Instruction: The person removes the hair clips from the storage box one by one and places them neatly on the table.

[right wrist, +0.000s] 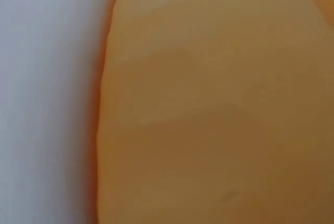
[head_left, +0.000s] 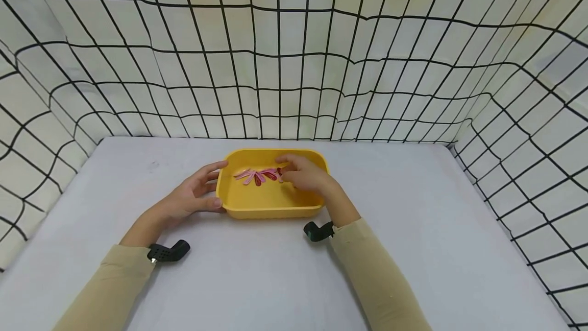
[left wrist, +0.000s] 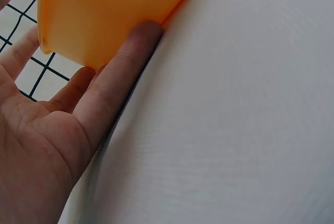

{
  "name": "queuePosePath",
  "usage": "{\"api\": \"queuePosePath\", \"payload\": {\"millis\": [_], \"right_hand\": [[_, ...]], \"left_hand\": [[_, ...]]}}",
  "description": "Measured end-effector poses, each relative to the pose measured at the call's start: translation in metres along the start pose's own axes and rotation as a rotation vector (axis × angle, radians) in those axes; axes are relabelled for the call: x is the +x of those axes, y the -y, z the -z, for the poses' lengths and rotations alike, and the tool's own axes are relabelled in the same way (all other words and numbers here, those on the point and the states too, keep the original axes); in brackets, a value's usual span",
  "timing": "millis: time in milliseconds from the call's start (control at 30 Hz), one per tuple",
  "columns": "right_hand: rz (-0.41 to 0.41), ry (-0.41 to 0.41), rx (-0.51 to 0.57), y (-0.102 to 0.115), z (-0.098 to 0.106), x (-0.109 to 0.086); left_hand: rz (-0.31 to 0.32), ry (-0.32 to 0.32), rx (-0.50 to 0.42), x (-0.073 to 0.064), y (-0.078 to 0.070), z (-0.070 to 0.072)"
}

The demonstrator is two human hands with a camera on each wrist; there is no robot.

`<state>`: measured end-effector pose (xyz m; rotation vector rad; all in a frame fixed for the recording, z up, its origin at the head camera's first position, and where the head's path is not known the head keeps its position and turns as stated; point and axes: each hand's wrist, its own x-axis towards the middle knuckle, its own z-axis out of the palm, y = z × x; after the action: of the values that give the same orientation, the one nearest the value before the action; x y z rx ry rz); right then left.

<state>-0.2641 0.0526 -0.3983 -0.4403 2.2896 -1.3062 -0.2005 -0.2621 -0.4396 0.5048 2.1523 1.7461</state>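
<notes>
A yellow rectangular tray [head_left: 271, 212] with rounded corners sits on the white table. Inside it, several slender pink and dark red pieces [head_left: 258, 175] lie fanned out in a row; they are too small to tell their kind. My left hand [head_left: 193, 193] rests against the tray's left end, its fingers spread along the wall and the thumb near the front corner. In the left wrist view, that thumb [left wrist: 117, 72] touches the yellow wall. My right hand [head_left: 303, 172] reaches into the tray, fingertips at the row's right end. Whether they pinch a piece is hidden.
The white table [head_left: 257, 275] extends around the tray. Behind it and along both sides stands a white wall with a black grid net [head_left: 294, 70]. Each wrist carries a black camera [head_left: 169, 251]. The right wrist view shows only the tray wall [right wrist: 209, 104] and table.
</notes>
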Motion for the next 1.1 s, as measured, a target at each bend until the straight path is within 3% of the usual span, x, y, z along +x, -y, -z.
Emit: {"api": "queuePosePath", "payload": {"millis": [133, 267, 367, 533, 667, 867, 1100], "right_hand": [[-0.044, 0.033, 0.143, 0.003, -0.001, 0.000], [-0.079, 0.011, 0.153, 0.004, -0.001, 0.002], [-0.079, -0.018, 0.085, 0.005, -0.001, 0.006], [-0.076, -0.067, -0.164, 0.008, -0.001, 0.015], [-0.103, -0.075, -0.276, 0.010, -0.001, 0.021], [-0.119, -0.047, -0.334, 0.009, -0.003, 0.027], [-0.156, -0.017, -0.317, 0.006, -0.004, 0.028]], "left_hand": [[0.004, -0.003, -0.005, -0.001, 0.001, 0.000], [0.007, -0.004, -0.004, -0.002, 0.000, -0.001], [0.013, -0.006, 0.003, -0.002, -0.001, -0.002], [0.023, -0.012, 0.014, -0.001, -0.003, -0.003], [0.024, -0.007, 0.007, -0.001, -0.005, -0.002], [0.031, -0.011, 0.022, -0.001, -0.005, -0.001], [0.034, -0.013, 0.022, -0.001, -0.005, -0.002]]}}
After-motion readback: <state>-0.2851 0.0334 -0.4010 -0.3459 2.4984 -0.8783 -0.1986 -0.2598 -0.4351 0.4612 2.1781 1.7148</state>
